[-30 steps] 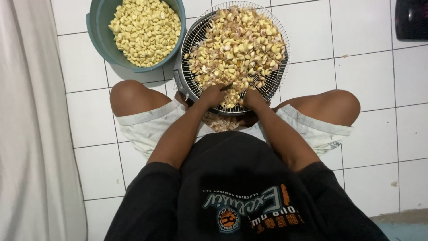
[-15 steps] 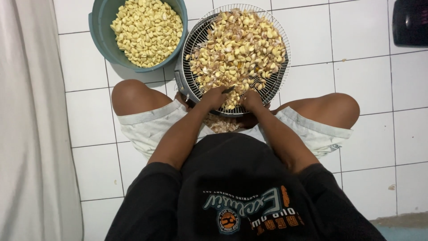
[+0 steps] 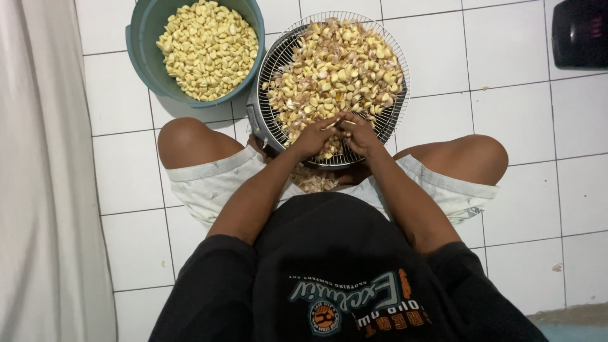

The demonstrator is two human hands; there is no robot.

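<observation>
A round wire-mesh tray (image 3: 272, 60) heaped with unpeeled garlic cloves (image 3: 335, 66) sits on the floor in front of my crossed legs. My left hand (image 3: 313, 136) and my right hand (image 3: 360, 134) meet at the tray's near edge, fingertips pinched together on one garlic clove between them. A teal plastic bucket (image 3: 142, 47) at the upper left holds peeled pale-yellow cloves (image 3: 206, 47). Papery garlic skins (image 3: 312, 180) lie in a small pile between my legs, under the tray's edge.
White floor tiles (image 3: 500, 57) surround me. A white cloth or curtain (image 3: 44, 190) runs down the left side. A dark object (image 3: 579, 31) sits at the upper right corner. My bare knees (image 3: 183, 136) flank the tray.
Both hands stay at the tray's near edge, working a clove; the fingers have drawn closer together. The view has shifted slightly.
</observation>
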